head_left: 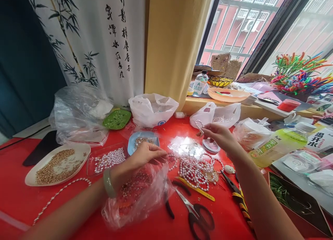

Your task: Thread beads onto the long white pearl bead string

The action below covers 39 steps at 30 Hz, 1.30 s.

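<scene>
Nearest me, scissors (pixel 191 209) lie on the red table (pixel 145 229), blades towards the pile. Just beyond are yellow tweezers (pixel 196 189), their print too small to read, and, to the right, pliers (pixel 231 185). The bead strands (pixel 194 170) lie heaped between and below both hands. My left hand (pixel 145 155) has thumb and fingertips drawn together at the heap's left edge; whether anything is gripped I am unable to determine. My right hand (pixel 217 134), raised above the heap's far side, pinches a small pale piece (pixel 199 127) between thumb and finger. Right of it, a drink bottle (pixel 281 142) bears a green label, lettering not legible to me; the pack (pixel 318 139) behind reads 喝开水. A white bag (pixel 153 109) carries a blue mark. Farther off, the hanging (pixel 114 42) shows brushed columns: 竹影 heads the right one; 潭水 is legible in the left. On the sill, a clear bottle's (pixel 200 83) label shows "A".
</scene>
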Tool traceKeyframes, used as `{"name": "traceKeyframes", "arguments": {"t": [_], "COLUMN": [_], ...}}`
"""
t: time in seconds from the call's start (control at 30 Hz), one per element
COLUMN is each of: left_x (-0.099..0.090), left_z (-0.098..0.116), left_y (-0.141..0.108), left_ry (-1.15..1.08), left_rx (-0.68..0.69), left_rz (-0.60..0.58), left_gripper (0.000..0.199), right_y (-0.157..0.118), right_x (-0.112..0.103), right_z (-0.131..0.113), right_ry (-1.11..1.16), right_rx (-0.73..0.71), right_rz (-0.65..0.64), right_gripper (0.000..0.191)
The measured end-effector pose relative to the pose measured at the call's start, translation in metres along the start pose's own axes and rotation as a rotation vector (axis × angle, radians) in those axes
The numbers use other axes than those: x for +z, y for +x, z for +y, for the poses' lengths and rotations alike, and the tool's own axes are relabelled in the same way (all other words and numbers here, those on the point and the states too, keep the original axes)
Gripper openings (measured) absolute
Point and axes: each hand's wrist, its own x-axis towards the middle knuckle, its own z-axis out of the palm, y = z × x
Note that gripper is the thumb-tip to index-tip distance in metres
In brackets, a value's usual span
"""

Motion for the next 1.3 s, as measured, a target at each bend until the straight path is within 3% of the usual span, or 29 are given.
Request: {"name": "traceKeyframes", "arguments": {"t": [0.3,0.47,0.63,0.8,1.0,1.3], "left_x": [0.000,-0.001,0.001,0.005,0.009,0.016], "left_z": [0.000,-0.002,-0.004,-0.005,-0.010,-0.009], "left_y": [-0.001,-0.001,0.000,0.000,-0.004,-0.009], "left_ry": [-0.187,-0.248,-0.189,-0.103,0.013,0.090], "left_rx": [0.105,0.152,0.128,0.050,0.016,-0.005], "left_rz": [0.044,0.006,-0.024,-0.030,-0.029,-0.068], "left_gripper": [0.026,0.027,0.033,0.033,0.031,0.021], "right_y": [-0.001,-0.002,-0.006,-0.021,-0.041,-0.045], "right_x": [0.024,0.027,0.025,0.024,0.031,0.041], "right_z": [-0.010,-0.013,-0.018,-0.038,-0.060,-0.060], "right_ry": [0.091,0.085,0.187,0.405,0.460,0.458], "right_rx": [0.137,0.039,-0.009,-0.043,-0.087,-0.161], "right_rz": [-0.008,-0.061,-0.023,-0.033,-0.132,-0.266], "right_gripper": [0.031,0.031,0.032,0.030,0.027,0.023]}}
